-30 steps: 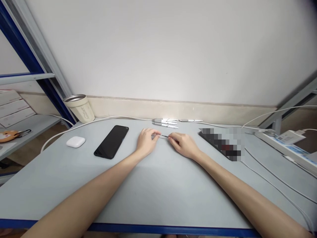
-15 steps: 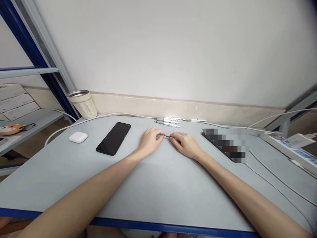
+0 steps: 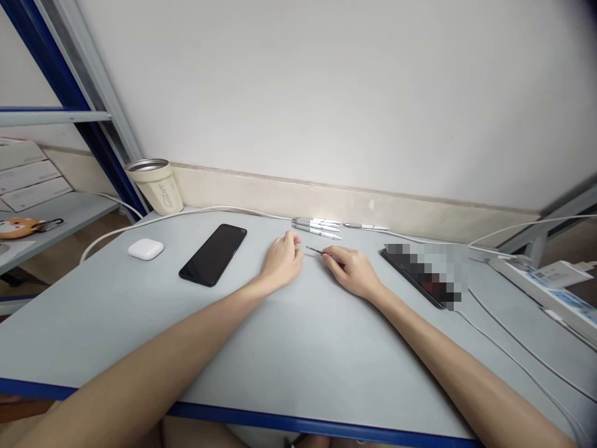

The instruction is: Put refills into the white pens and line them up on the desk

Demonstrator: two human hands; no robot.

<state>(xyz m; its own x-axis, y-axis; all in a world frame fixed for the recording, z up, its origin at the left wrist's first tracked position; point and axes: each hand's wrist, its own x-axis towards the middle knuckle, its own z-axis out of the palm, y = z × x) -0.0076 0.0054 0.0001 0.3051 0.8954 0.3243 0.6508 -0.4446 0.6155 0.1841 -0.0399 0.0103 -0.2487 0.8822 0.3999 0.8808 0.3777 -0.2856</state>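
Note:
My right hand (image 3: 352, 269) pinches a thin dark pen refill (image 3: 314, 250) between thumb and fingers, its narrow tip pointing left toward my other hand. Across a small gap, my left hand (image 3: 283, 258) rests on the desk with its fingers curled together; whatever they may hold is too small to make out. Just beyond both hands, several white and grey pens (image 3: 317, 228) lie in a group by the wall, and one more pen (image 3: 366, 226) lies to their right.
To the left are a black phone (image 3: 213, 255), a white earbud case (image 3: 146, 249) and a cream tumbler (image 3: 158, 190). At right lie a dark, partly pixelated device (image 3: 413, 278) and a power strip (image 3: 545, 289) with cables. The desk's blue front edge (image 3: 280, 423) runs below my arms.
My left hand has come away from the refill and shifted slightly left, so the refill's tip now shows. The right hand keeps its hold. The view has tilted a little.

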